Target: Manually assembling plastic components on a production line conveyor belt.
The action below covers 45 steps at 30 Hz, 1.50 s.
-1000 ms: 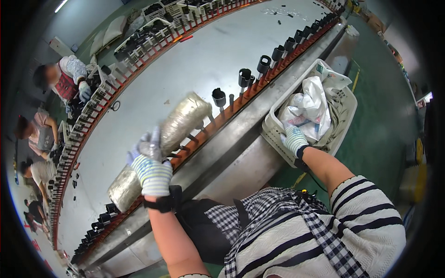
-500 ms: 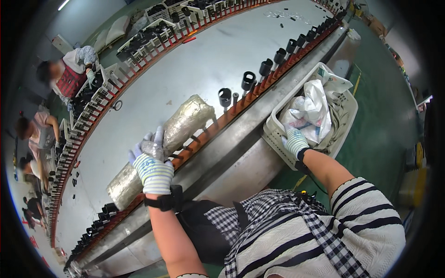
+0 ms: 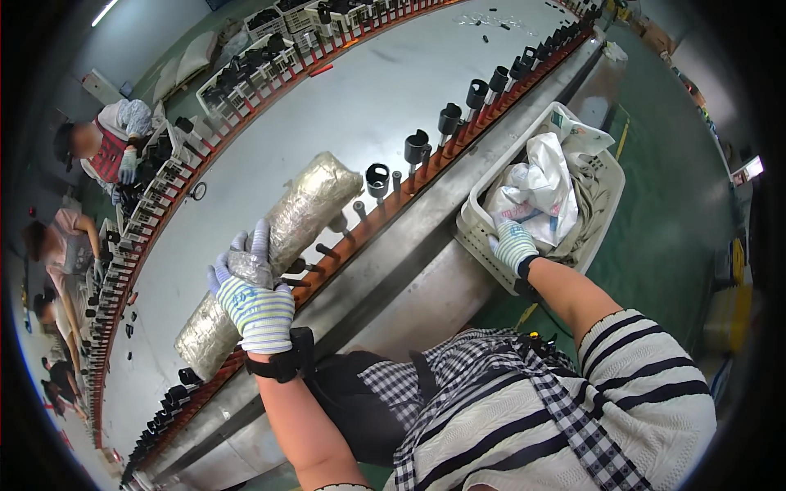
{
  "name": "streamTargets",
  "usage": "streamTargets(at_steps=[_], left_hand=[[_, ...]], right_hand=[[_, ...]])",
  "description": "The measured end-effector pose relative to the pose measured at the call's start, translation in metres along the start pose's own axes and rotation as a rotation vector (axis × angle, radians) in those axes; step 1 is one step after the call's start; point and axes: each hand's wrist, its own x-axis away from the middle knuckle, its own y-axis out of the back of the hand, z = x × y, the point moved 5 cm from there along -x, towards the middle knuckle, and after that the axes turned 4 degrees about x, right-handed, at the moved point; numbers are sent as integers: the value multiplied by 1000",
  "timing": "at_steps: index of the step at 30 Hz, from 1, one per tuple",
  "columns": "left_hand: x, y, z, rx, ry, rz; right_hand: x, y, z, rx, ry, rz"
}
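Left grip (image 3: 255, 307)'s clutching a film-wrapped roll (image 3: 315, 204) mid-length, angled 1-to-7 o'clock over the tabletop (image 3: 360, 98). Right grip (image 3: 514, 245)'s out around 2 o'clock, at the basket (image 3: 610, 184)'s edge by a white bag (image 3: 553, 176), can't tell if it's clenched.

Bundle (image 3: 315, 209) over the table's (image 3: 344, 106) near edge; basket (image 3: 612, 192) outside it, at right
Cups (image 3: 449, 120) stand on pegs (image 3: 397, 182) along that edge, crates (image 3: 166, 173) line the far edge; a bag (image 3: 547, 184) lies in the basket.

Factory with peg-lined conveyor (image 3: 378, 219)
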Motion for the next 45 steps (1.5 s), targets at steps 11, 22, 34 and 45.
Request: streamTargets(at_steps=[11, 22, 34, 45], left_hand=[[8, 11, 0, 53, -58, -188], [12, -3, 10, 91, -3, -102], [11, 1, 6, -55, 46, 36], [17, -20, 1, -51, -1, 49]], right_hand=[[-7, -6, -6, 23, 14, -30], [-6, -6, 6, 66, -27, 82], [-5, -1, -6, -5, 57, -115], [-6, 2, -4, 4, -18, 1]])
